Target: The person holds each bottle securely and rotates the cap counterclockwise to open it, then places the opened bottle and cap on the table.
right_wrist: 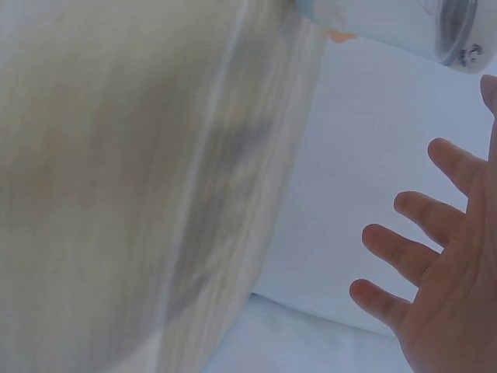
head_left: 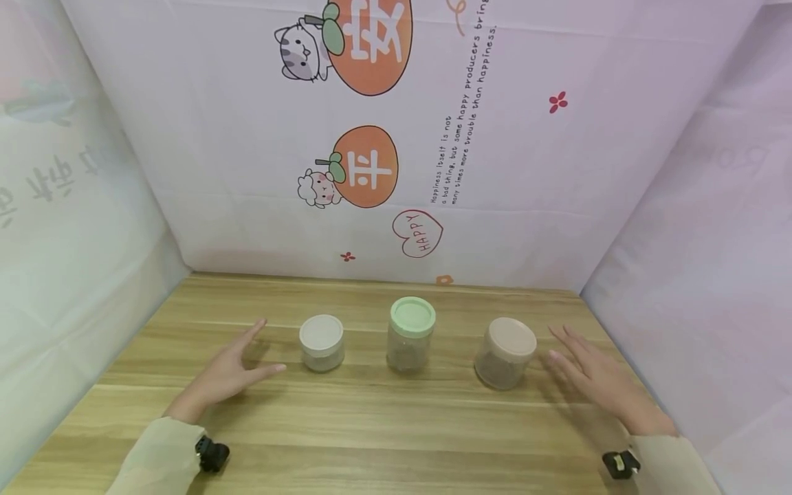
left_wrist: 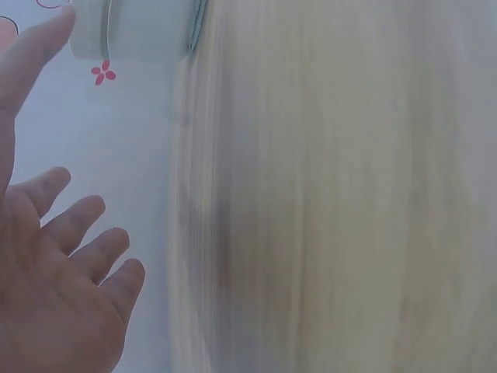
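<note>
The left hand (head_left: 225, 375), left of centre in the head view, is held palm inward with its fingers apart and its thumb stretched toward the jars; the right hand (head_left: 590, 377), at the right of that frame, is likewise spread, gripping nothing; neither touches a jar. Just beside the left hand stands a short, round, see-through jar (head_left: 322, 344) with a flat white lid (head_left: 321, 332); near the right hand, left of its fingertips, is a wider see-through jar (head_left: 504, 354) with a smooth pale pink-beige lid (head_left: 512, 337); between these two, in the middle of the frame, stands a taller, narrower see-through jar (head_left: 410, 337) with a mint-green lid (head_left: 412, 317), its top ringed by a raised rim. All three are upright with lids on, in a loose row; their walls look hazy and greyish, and I cannot tell whether anything is inside. Beneath them lies a light wood-grain table (head_left: 371, 426); at the lower left and lower right, cream sleeves (head_left: 157, 457) cover the forearms, a small black device (head_left: 212, 455) showing at each wrist; behind, filling the upper frame, hangs a white printed cloth (head_left: 526, 172) with orange fruits (head_left: 371, 185), a striped cartoon cat (head_left: 297, 53) and sideways lettering.
</note>
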The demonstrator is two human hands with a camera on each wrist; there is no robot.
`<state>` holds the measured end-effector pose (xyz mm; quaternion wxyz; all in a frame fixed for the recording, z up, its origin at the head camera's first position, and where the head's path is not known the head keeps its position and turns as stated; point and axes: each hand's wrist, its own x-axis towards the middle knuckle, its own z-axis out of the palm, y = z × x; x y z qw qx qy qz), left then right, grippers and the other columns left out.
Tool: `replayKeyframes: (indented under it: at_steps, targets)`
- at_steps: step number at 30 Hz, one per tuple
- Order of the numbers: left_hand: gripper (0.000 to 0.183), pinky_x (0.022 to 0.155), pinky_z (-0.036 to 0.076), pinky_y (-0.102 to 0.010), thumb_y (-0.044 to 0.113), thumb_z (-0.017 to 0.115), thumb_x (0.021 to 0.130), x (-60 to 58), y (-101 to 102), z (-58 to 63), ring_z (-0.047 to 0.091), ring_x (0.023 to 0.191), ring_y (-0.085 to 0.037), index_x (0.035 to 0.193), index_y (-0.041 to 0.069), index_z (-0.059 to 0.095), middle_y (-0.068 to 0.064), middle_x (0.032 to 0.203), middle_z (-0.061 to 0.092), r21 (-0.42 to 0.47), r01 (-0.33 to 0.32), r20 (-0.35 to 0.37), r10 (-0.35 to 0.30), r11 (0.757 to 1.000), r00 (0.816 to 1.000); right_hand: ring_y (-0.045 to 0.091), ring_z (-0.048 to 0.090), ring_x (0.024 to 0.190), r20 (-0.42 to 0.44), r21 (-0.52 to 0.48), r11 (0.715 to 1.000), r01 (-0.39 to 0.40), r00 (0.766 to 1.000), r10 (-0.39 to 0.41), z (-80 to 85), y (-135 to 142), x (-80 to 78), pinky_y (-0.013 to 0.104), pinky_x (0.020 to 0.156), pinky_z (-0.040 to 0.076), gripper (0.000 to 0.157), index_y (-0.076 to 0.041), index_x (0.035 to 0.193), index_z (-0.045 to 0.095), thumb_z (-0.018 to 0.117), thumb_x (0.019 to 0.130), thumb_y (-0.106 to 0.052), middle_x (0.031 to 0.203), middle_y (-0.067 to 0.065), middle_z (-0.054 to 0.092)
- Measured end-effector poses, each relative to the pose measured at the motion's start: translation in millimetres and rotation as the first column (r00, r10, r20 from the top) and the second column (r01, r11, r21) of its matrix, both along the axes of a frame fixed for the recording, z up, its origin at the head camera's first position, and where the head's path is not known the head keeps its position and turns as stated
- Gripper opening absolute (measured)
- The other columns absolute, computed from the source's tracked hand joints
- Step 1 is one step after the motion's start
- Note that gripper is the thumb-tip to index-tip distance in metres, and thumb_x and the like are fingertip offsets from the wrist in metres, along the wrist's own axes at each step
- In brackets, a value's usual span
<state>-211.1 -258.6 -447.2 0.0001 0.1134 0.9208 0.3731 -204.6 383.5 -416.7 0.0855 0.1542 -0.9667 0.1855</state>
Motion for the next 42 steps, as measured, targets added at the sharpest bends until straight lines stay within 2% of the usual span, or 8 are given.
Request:
replayKeyframes:
  at_steps: [8,14,18,25,32,38,42]
  targets:
    - [0.11,0.107,0.033,-0.064,0.044,0.084,0.08,-5.9,9.0,-7.2,0.032,0.139,-0.051,0.158,0.002,0.02,-0.026,0.159,0.025,0.118,0.039,-0.015,-0.038,0.992,0.999,0.057,0.04,0.13,-0.134,0.02,0.999,-0.036,0.99,0.038,13.0,-11.7,-3.7,0.074,0.1,0.03,0.054,-0.014,0.154,0.04,0.053,0.105,-0.033,0.151,0.03,0.037]
    - [0.109,0.106,0.039,-0.058,0.037,0.087,0.078,-9.8,20.1,-8.3,0.035,0.137,-0.052,0.157,0.0,0.022,-0.028,0.157,0.029,0.202,0.07,-0.002,-0.071,0.977,0.997,0.052,0.038,0.134,-0.145,0.02,0.999,-0.041,0.988,0.044,22.2,-22.9,-5.2,0.072,0.103,0.029,0.054,-0.017,0.154,0.041,0.055,0.104,-0.035,0.154,0.024,0.037]
    - [0.109,0.108,0.037,-0.056,0.035,0.088,0.078,-12.8,27.4,-8.2,0.035,0.137,-0.051,0.157,-0.001,0.021,-0.029,0.157,0.027,0.259,0.079,0.032,-0.09,0.963,0.995,0.051,0.039,0.134,-0.158,0.026,0.998,-0.049,0.986,0.052,28.0,-29.7,-5.0,0.072,0.103,0.029,0.054,-0.018,0.154,0.041,0.054,0.105,-0.036,0.155,0.022,0.037]
    - [0.107,0.11,0.035,-0.054,0.032,0.09,0.076,-19.2,40.9,-16.6,0.04,0.136,-0.047,0.154,-0.002,0.025,-0.028,0.151,0.036,0.358,0.026,0.088,-0.061,0.933,0.994,0.052,0.038,0.134,-0.145,0.041,0.996,-0.076,0.986,0.081,36.8,-41.8,-5.9,0.073,0.103,0.028,0.054,-0.019,0.155,0.039,0.051,0.106,-0.037,0.157,0.021,0.034]
    - [0.103,0.11,0.038,-0.052,0.032,0.091,0.074,-23.7,54.9,-20.9,0.041,0.135,-0.046,0.149,-0.003,0.03,-0.028,0.145,0.04,0.372,-0.047,0.134,-0.004,0.927,0.991,0.051,0.036,0.136,-0.146,0.038,0.993,-0.113,0.982,0.117,43.1,-55.3,-11.6,0.072,0.104,0.027,0.053,-0.015,0.154,0.041,0.051,0.106,-0.036,0.155,0.023,0.036]
    - [0.102,0.112,0.035,-0.053,0.029,0.09,0.076,-25.9,65.1,-23.7,0.041,0.134,-0.044,0.147,-0.007,0.027,-0.027,0.143,0.039,0.404,-0.064,0.161,-0.002,0.912,0.987,0.05,0.039,0.134,-0.183,0.037,0.988,-0.149,0.971,0.153,47.4,-72.2,-16.7,0.074,0.103,0.027,0.051,-0.012,0.151,0.044,0.052,0.105,-0.033,0.154,0.022,0.039]
    - [0.107,0.114,0.033,-0.05,0.033,0.092,0.073,-28.9,69.1,-26.4,0.038,0.138,-0.042,0.148,-0.006,0.026,-0.027,0.147,0.037,0.411,-0.092,0.178,0.019,0.907,0.984,0.049,0.04,0.134,-0.203,0.036,0.984,-0.177,0.962,0.181,50.0,-83.7,-21.5,0.075,0.102,0.027,0.05,-0.009,0.149,0.046,0.052,0.105,-0.032,0.154,0.021,0.039]
